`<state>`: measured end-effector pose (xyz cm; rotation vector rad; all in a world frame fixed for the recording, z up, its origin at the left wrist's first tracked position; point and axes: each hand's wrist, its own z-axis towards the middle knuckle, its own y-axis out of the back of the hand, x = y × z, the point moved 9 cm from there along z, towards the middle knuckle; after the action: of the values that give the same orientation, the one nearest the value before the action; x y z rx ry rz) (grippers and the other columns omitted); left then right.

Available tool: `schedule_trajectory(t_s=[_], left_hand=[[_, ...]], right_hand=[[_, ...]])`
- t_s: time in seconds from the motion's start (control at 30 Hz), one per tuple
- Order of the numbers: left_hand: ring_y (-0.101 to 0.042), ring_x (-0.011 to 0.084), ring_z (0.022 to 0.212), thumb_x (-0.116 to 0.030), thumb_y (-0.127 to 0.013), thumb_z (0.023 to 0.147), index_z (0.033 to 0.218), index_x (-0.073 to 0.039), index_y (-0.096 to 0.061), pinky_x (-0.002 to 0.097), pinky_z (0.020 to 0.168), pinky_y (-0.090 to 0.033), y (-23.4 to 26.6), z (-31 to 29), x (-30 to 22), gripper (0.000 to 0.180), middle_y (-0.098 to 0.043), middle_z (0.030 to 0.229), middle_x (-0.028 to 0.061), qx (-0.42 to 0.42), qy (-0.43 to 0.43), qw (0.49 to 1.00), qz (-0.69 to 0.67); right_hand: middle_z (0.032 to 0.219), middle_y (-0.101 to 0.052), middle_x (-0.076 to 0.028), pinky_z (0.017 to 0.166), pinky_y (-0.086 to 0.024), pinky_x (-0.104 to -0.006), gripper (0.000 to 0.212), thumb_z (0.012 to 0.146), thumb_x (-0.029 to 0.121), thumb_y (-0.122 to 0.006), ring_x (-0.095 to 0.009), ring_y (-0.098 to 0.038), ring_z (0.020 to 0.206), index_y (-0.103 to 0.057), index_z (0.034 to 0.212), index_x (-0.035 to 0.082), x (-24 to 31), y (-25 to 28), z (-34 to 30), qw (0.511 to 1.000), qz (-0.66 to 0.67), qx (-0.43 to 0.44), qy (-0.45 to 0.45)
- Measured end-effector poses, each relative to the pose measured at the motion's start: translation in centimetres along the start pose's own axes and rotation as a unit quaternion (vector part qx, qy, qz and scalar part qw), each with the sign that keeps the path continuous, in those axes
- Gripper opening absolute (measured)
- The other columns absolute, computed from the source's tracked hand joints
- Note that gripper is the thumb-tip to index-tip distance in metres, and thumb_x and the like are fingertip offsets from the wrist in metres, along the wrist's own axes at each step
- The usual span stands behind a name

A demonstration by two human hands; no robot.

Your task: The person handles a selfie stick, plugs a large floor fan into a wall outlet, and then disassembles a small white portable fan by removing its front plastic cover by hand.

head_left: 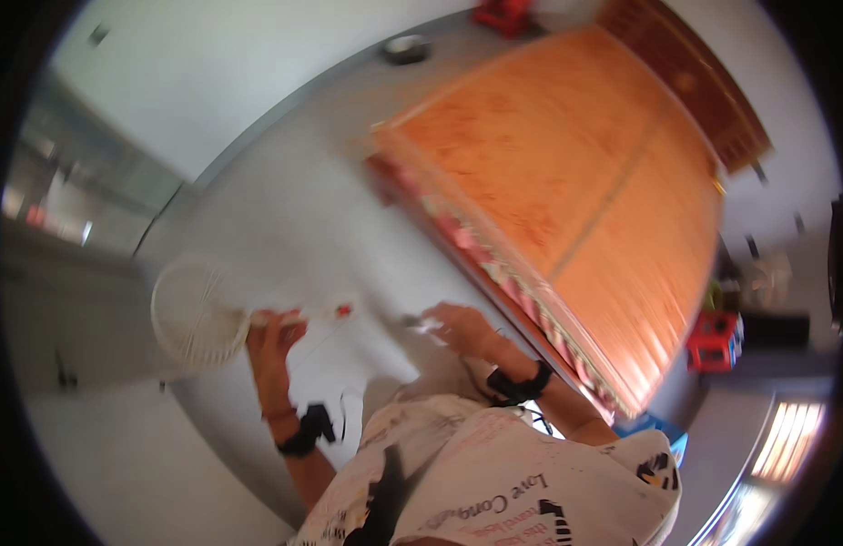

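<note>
My left hand (274, 335) is closed round the pale handle of a white, round, ribbed, fan-like thing (199, 315). Its wide head lies to the left of my fingers, and the handle runs out to the right, where a small red piece (343, 311) shows near the end. My right hand (460, 328) is beside the bed's edge, its fingers pinched on a small object (417, 322) with a dark tip and a shiny part. Blur hides what kind of object it is. The two hands are apart, with the handle's end between them.
A large bed (549, 182) with an orange cover and wooden headboard (690, 73) fills the right side. Grey floor (285, 196) stretches left of it. A round dark-and-white object (406, 49) and red stool-like object (502, 15) stand far back; a red item (715, 341) is at right.
</note>
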<state>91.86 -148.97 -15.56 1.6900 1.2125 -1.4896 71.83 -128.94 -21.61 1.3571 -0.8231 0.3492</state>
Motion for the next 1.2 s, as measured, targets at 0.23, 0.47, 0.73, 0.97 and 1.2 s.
schedule_trajectory(t_s=[0.23, 0.47, 0.73, 0.97, 1.2], left_hand=[[-0.063, 0.021, 0.08, -0.013, -0.047, 0.09, 0.097, -0.003, -0.047, 0.0314, 0.074, -0.053, 0.9, 6.1, -4.1, 0.011, -0.061, 0.096, 0.0176, -0.04, -0.007, 0.997, -0.062], [-0.062, 0.0198, 0.081, -0.015, -0.044, 0.092, 0.097, -0.005, -0.048, 0.0319, 0.076, -0.051, 3.7, 25.6, -7.5, 0.012, -0.06, 0.099, 0.0177, 0.028, -0.015, 0.998, -0.045], [-0.061, 0.0212, 0.083, -0.011, -0.049, 0.089, 0.097, 0.002, -0.053, 0.0315, 0.079, -0.051, -1.0, 42.5, -10.3, 0.016, -0.06, 0.097, 0.0165, 0.192, -0.009, 0.98, 0.056], [-0.061, 0.0157, 0.081, -0.012, -0.053, 0.088, 0.106, 0.002, -0.054, 0.0264, 0.072, -0.053, -13.7, 55.6, -9.7, 0.023, -0.062, 0.096, 0.0099, 0.376, -0.046, 0.911, 0.162], [-0.061, 0.019, 0.086, -0.011, -0.052, 0.088, 0.106, 0.002, -0.052, 0.0279, 0.071, -0.053, -24.0, 69.0, -8.9, 0.022, -0.061, 0.097, 0.01, 0.432, -0.002, 0.885, 0.176]], right_hand=[[0.084, -0.058, -0.009, 0.066, -0.046, -0.0367, 0.022, 0.079, 0.019, -0.059, -0.027, -0.058, 0.075, -0.057, 0.099, 0.011, 4.5, 0.3, 12.1, 0.992, -0.001, 0.119, 0.032], [0.08, -0.059, -0.008, 0.058, -0.048, -0.0258, 0.041, 0.087, 0.024, -0.053, -0.013, -0.058, 0.068, -0.042, 0.121, 0.004, 7.8, -4.2, 32.7, 0.885, 0.431, 0.15, -0.09], [0.07, -0.052, -0.004, 0.055, -0.044, -0.0263, 0.052, 0.084, 0.055, -0.044, -0.016, -0.056, 0.063, -0.049, 0.102, 0.006, 4.2, -5.2, 47.0, 0.702, 0.643, 0.044, -0.302], [0.068, -0.054, -0.002, 0.054, -0.043, -0.0284, 0.046, 0.081, 0.057, -0.046, -0.017, -0.056, 0.061, -0.051, 0.083, 0.011, -5.8, -3.2, 55.2, 0.62, 0.668, 0.0, -0.411], [0.069, -0.055, -0.006, 0.058, -0.046, -0.0342, 0.041, 0.082, 0.051, -0.05, -0.022, -0.059, 0.067, -0.05, 0.082, 0.01, -15.4, 0.5, 67.0, 0.53, 0.742, 0.022, -0.41]])
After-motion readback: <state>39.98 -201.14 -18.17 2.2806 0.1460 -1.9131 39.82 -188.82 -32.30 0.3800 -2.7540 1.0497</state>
